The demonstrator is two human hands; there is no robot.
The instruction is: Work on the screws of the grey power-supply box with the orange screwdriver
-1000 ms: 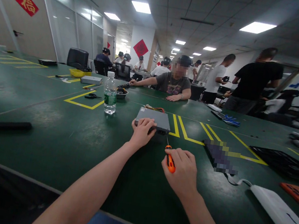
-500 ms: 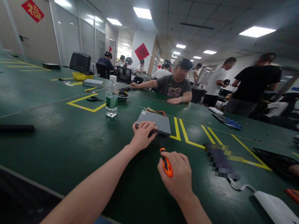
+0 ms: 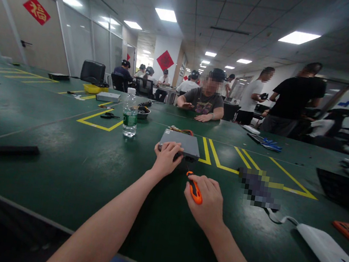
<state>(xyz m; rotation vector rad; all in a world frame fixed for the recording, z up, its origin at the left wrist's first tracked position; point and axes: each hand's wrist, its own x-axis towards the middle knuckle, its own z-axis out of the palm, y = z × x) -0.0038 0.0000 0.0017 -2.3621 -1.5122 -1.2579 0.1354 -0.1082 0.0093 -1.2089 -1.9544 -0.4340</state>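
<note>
**Inspector:** Head view. Where is the item?

**Assistant:** A grey metal power supply unit [image 3: 182, 140] is at the worktop [image 3: 100, 190], well in from the near edge, a wire bundle [image 3: 183, 130] at its far side. Whether its near side sits flat or slightly raised, I cannot tell.

**Inspector:** Its long axis?

**Assistant:** It appears to run left to right, roughly along the worktop's near edge. Foreshortening limits certainty.

**Inspector:** State of each grip?

**Assistant:** Left hand [image 3: 167, 158]: narrow hold on the unit's near left portion, fingers over the top edge, thumb at the near face. Right hand [image 3: 206, 200]: closed around the handle of an orange-and-black screwdriver [image 3: 197, 192].

**Inspector:** Which hand is nearer, and which way does the unit lie from the tool?

**Assistant:** The left; it touches the unit. The right is apart from it, closer to the worktop's near edge. From the right grip, the unit lies beyond and to the left. The screwdriver's shaft points that way, toward the unit's near face.

**Inspector:** Tip contact?

**Assistant:** Not determinable; the tip is lost against the dark near side.
</note>
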